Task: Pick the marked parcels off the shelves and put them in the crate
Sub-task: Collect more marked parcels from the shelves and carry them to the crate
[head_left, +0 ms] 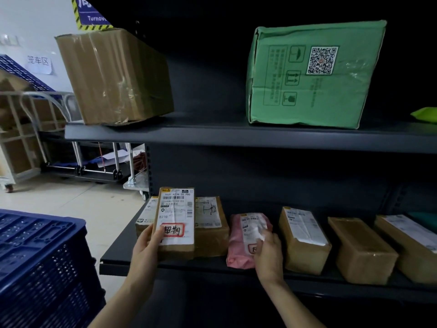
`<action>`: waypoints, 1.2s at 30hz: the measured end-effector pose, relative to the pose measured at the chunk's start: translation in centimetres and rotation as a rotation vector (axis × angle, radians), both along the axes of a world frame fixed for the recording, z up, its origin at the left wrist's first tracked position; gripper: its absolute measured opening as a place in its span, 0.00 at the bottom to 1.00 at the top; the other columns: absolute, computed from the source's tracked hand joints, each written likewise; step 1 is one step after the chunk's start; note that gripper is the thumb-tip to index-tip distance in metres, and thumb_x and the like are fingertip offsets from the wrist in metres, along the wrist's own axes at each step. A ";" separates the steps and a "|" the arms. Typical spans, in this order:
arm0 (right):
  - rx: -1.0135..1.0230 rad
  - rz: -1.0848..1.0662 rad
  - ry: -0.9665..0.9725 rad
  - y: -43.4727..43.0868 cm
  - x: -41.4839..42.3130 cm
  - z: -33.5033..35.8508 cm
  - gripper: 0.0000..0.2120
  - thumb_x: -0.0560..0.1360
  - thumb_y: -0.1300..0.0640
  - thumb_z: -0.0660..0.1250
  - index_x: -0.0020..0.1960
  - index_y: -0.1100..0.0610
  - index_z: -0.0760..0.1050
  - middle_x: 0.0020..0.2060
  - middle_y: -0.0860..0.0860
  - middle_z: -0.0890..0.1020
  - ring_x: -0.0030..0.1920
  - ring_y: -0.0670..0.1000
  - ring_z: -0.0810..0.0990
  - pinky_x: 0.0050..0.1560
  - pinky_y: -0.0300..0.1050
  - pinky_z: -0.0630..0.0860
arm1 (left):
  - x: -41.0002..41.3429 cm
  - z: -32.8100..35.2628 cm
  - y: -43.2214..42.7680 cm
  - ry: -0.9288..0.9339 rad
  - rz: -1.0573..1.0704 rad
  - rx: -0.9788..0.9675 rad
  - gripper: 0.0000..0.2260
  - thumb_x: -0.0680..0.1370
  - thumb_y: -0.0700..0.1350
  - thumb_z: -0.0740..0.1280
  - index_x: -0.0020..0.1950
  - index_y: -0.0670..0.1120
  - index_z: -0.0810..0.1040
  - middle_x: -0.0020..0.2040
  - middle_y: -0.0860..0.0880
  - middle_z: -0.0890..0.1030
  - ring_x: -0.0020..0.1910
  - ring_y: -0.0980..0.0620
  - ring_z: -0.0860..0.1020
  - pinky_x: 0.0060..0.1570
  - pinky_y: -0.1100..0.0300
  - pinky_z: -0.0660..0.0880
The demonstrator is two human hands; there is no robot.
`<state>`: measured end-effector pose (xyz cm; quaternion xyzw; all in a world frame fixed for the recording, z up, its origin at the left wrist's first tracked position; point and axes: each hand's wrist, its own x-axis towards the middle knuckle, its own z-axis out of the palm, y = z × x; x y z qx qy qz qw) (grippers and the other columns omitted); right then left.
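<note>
Both hands lift marked parcels at the lower shelf's (123,256) left end

The left hand (146,242) grips one red-stamped box (176,223), tilted so its label reads. The right hand (267,252) curls round one pink bag (241,245), likely also marked. Five other brown boxes (305,240) remain; one blue crate (40,256) waits left.

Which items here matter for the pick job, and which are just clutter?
In play: red-marked parcel held by left hand; pink bag, red mark partly hidden, held by right hand; blue crate.
Lying about: taped brown box and green box on upper shelf; brown boxes right of the pink bag, no red mark visible; trolley behind.
</note>
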<state>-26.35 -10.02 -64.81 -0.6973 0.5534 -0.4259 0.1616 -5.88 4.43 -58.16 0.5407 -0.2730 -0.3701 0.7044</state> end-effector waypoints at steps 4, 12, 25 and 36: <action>-0.038 0.002 -0.109 1.1 -0.6 1.2 0.13 0.77 0.66 0.61 0.61 0.65 0.73 0.54 0.59 0.76 0.55 0.54 0.75 0.52 0.40 0.70 | -0.1 0.3 -0.1 0.026 0.015 0.034 0.18 0.79 0.46 0.62 0.68 0.44 0.71 0.58 0.42 0.81 0.56 0.43 0.79 0.56 0.49 0.75; 0.029 -0.015 -0.206 5.1 -1.6 8.3 0.12 0.78 0.65 0.59 0.60 0.65 0.73 0.53 0.57 0.76 0.51 0.50 0.73 0.50 0.43 0.72 | -0.7 6.0 1.5 0.087 -0.004 0.161 0.19 0.78 0.47 0.64 0.67 0.44 0.71 0.57 0.41 0.81 0.56 0.42 0.79 0.63 0.42 0.72; 0.267 -0.059 -0.297 19.7 -2.4 28.6 0.19 0.77 0.64 0.62 0.67 0.61 0.70 0.53 0.51 0.74 0.51 0.55 0.80 0.48 0.52 0.81 | -2.0 22.6 12.9 0.163 -0.071 0.332 0.18 0.78 0.44 0.65 0.67 0.44 0.71 0.53 0.40 0.82 0.53 0.41 0.80 0.58 0.42 0.75; 0.287 0.062 -0.448 26.4 -0.7 40.5 0.04 0.76 0.62 0.64 0.47 0.54 0.74 0.41 0.54 0.81 0.38 0.51 0.81 0.33 0.43 0.78 | -1.6 34.7 22.6 0.142 0.048 0.248 0.16 0.79 0.43 0.63 0.66 0.42 0.71 0.55 0.41 0.81 0.49 0.45 0.81 0.48 0.51 0.77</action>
